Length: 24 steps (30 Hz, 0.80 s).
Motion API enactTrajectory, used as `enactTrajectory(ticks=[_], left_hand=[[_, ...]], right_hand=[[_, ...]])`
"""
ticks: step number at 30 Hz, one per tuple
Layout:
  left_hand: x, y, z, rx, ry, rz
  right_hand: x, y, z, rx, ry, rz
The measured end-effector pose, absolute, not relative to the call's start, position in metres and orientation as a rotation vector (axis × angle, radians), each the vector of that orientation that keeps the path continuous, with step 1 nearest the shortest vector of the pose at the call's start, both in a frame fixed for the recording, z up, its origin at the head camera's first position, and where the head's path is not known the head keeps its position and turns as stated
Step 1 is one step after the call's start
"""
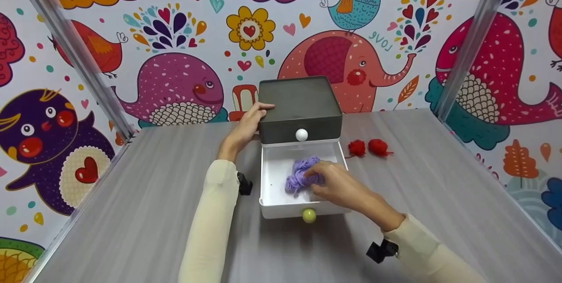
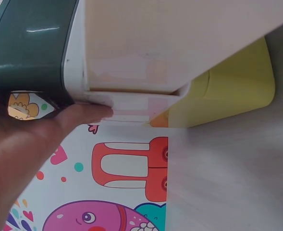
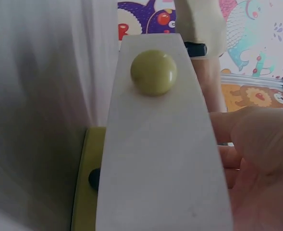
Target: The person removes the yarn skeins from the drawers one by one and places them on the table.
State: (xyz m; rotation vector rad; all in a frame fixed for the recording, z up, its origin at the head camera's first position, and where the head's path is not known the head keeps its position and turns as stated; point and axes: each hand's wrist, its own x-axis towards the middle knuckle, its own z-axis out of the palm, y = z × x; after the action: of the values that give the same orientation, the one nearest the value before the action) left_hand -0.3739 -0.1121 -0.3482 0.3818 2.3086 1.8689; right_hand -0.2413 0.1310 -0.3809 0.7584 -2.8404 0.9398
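Observation:
A small drawer cabinet [image 1: 301, 98] with a dark top stands on the table. Its white middle drawer [image 1: 274, 160], with a yellow-green knob [image 1: 309, 215], is pulled out. Inside lies a loose bundle of purple yarn [image 1: 298, 175]. My right hand [image 1: 340, 184] reaches into the drawer and pinches the yarn; in the right wrist view the drawer front [image 3: 158, 144] covers part of its fingers. At the cabinet's upper left side rests my left hand [image 1: 246, 131], one finger lying over the top edge. In the left wrist view its thumb [image 2: 86, 115] presses along the side.
Two small red yarn balls [image 1: 368, 147] lie on the table right of the cabinet. A yellow bottom section [image 2: 237, 86] shows below the white drawer. The upper dark drawer has a white knob [image 1: 301, 135]. A patterned wall [image 1: 250, 63] stands behind, between metal posts.

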Motion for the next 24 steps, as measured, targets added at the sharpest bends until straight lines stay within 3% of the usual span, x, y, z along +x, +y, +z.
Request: enactTrajectory(ticks=[7,24], left_hand=[[-0.375,-0.112,-0.349,0.391,2.296,1.877],[-0.374,-0.112,-0.348,0.394,2.289,1.877]], right_hand=[[-0.251,0.129,-0.381,0.679,-2.845,0.911],[-0.266,0.124,-0.394,0.809,-2.775,0.760]])
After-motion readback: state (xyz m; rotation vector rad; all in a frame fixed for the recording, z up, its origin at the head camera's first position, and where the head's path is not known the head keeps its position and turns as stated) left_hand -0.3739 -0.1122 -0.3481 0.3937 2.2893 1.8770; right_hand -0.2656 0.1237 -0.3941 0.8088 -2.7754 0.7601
